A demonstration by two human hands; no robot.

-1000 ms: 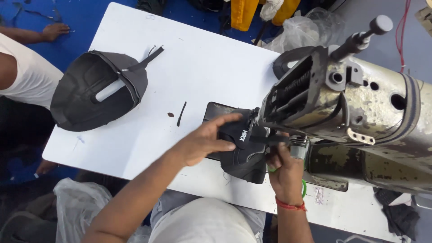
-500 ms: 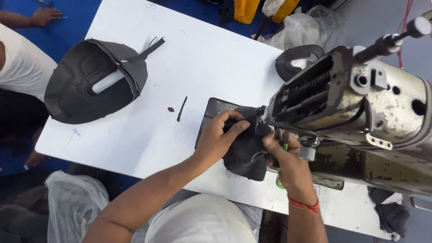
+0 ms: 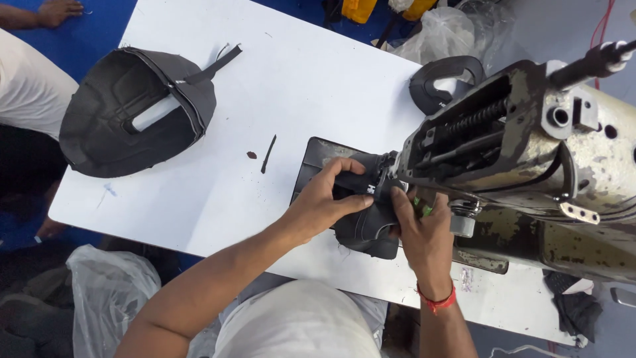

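My left hand (image 3: 324, 199) grips the top of a black padded fabric piece (image 3: 368, 229) and presses it against the head of a worn, paint-chipped sewing machine (image 3: 530, 152). From the right side, my right hand (image 3: 421, 229), with a red band at its wrist, clasps the same piece just below the machine's needle area. The piece lies over a dark plate (image 3: 317, 156) on the white table (image 3: 318, 86). The needle itself is hidden by my fingers and the fabric.
A large black shell-shaped fabric part (image 3: 129, 109) with a strap lies at the table's far left. A small black strip (image 3: 268, 154) and a dark spot lie mid-table. A black curved piece (image 3: 440, 73) sits behind the machine. Another person's arm (image 3: 56, 10) and plastic bags (image 3: 106, 292) are nearby.
My left hand has slid right over the fabric piece, closing on its top, and my right hand has come up against it. The view has shifted slightly.
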